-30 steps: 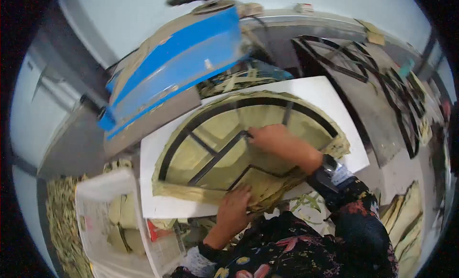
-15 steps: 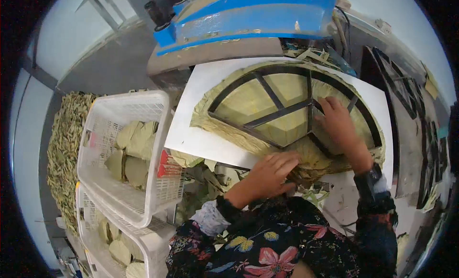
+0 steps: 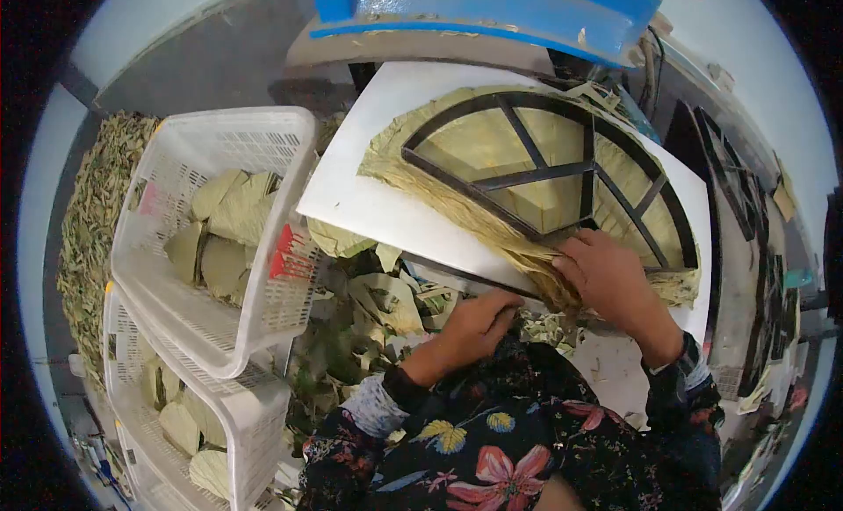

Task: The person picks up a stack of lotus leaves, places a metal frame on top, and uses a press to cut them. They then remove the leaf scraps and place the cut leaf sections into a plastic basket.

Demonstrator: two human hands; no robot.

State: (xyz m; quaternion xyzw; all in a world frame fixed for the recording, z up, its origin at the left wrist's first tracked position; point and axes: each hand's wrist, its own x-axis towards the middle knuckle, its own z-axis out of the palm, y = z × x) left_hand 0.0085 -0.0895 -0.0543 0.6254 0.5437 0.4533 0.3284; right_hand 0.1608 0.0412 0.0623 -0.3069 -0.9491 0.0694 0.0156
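A stack of large, dried yellow-green leaves (image 3: 413, 182) lies on a white board (image 3: 338, 190). On top of it rests a black, fan-shaped cutting die (image 3: 540, 173) divided by several bars. My right hand (image 3: 610, 278) is at the die's near edge, its fingers bent over the bunched, wrinkled near end of the leaves. What its fingertips press on is partly hidden. My left hand (image 3: 470, 335) is just off the board's near edge, fingers curled together; whatever may be in them is hidden.
White plastic baskets (image 3: 237, 357) with cut leaf pieces stand at left, beside a heap of leaf scraps (image 3: 105, 221). Leaf offcuts (image 3: 386, 300) lie below the board. A blue machine part (image 3: 492, 15) spans the back. More black dies (image 3: 733, 182) lean at right.
My right hand has moved from the die's bars down to the gathered leaf end. My left hand has drawn back off the leaves toward my body. The view has shifted slightly.
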